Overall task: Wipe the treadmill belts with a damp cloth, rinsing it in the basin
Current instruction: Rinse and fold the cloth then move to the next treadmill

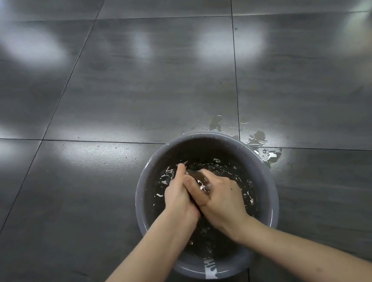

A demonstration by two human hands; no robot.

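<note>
Left hand (pixel 179 198), right hand (pixel 225 196), one cloth (pixel 197 176), one basin (pixel 194 136)

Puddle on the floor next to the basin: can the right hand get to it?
Probably yes. The puddle lies just beyond the rim of the basin, on the side of the right hand, with nothing between. But that hand is busy: it grips the cloth together with the left hand.
</note>
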